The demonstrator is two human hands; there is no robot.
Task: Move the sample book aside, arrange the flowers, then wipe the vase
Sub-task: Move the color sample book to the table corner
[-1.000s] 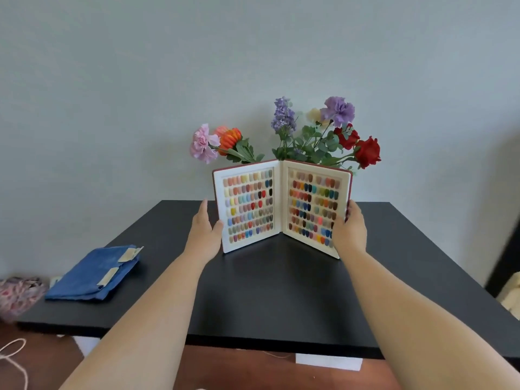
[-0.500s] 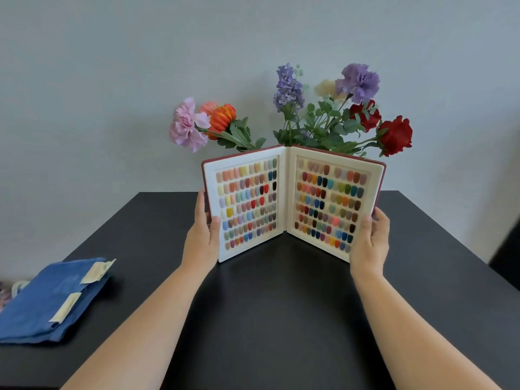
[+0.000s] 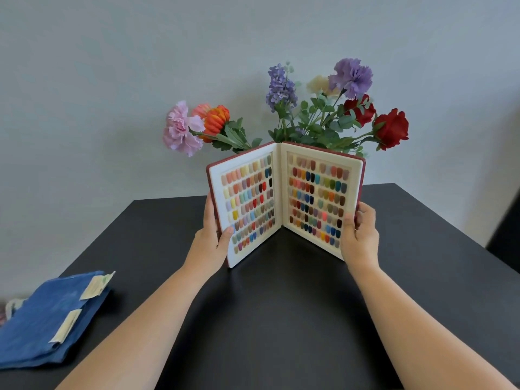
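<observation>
The sample book [image 3: 284,201] stands open and upright on the black table [image 3: 281,305], its white pages filled with rows of coloured nail swatches and its cover dark red. My left hand [image 3: 212,239] grips the book's left edge, thumb on the page. My right hand [image 3: 360,235] grips the right edge the same way. Behind the book rise the flowers [image 3: 295,116]: pink and orange blooms leaning left, purple and cream ones in the middle, red roses at the right. The vase is hidden behind the book.
A folded blue cloth [image 3: 47,319] with pale labels lies at the table's left front edge. A grey wall [image 3: 112,80] stands close behind the table. A dark object [image 3: 506,237] shows at the far right.
Both hands have closed around the book's outer edges, thumbs now on the pages. The two covers have swung slightly inward. The camera has moved closer and tilted down.
</observation>
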